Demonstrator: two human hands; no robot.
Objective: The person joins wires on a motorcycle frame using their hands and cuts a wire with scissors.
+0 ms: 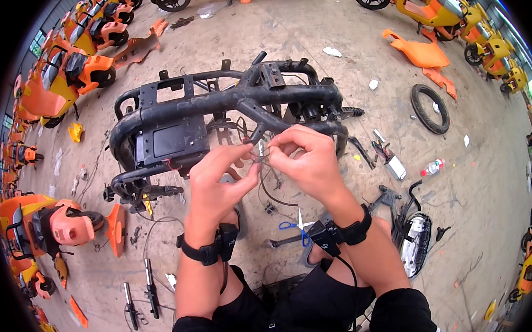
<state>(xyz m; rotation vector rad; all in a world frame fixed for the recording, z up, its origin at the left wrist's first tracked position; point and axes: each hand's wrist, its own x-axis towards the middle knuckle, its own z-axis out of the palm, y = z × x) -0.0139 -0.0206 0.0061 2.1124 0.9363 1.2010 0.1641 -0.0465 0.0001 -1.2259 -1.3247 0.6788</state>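
Observation:
My left hand [221, 175] and my right hand [305, 159] meet near the middle, fingertips pinched on thin wires [262, 155]. Just how the wires run between the fingers is too small to make out. Below my hands a dark cable [267, 192] curves down toward the floor. Behind them lies a black scooter frame [179, 112] of thick tubes, with a flat black box [169, 141] in its left part. Blue-handled scissors [299, 223] rest on the floor between my forearms, apart from both hands. Each wrist wears a black strap with a small device.
On the right are a tyre [429, 109], a plastic bottle [433, 167], a small white box [395, 167] and loose metal parts. Two shock absorbers [151, 286] lie at lower left. Rows of orange and yellow scooters [63, 80] line both sides, with orange panels [419, 50] on the floor.

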